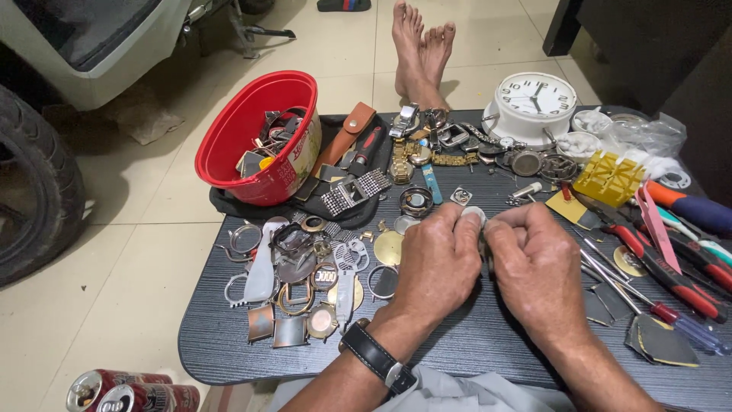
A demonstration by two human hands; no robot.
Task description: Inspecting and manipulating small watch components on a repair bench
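While both hands are pressed together over the dark table (229, 343), a small round silvery watch part (473, 214) is pinched between their fingertips.

The left hand (438, 263), with a black-strapped wristwatch (375, 357) worn on its wrist, is closed around the part from one side, and the right hand (537, 267) is curled against it from the other; most of the part is hidden by the fingers, so its exact kind cannot be told. Loose watch cases and rings (293, 282) are spread just left of the hands, a red bucket (255, 137) of parts is tipped at the table's far left, a white clock (534, 103) is set at the far edge, and red-handled tools (671, 275) are laid to the right.
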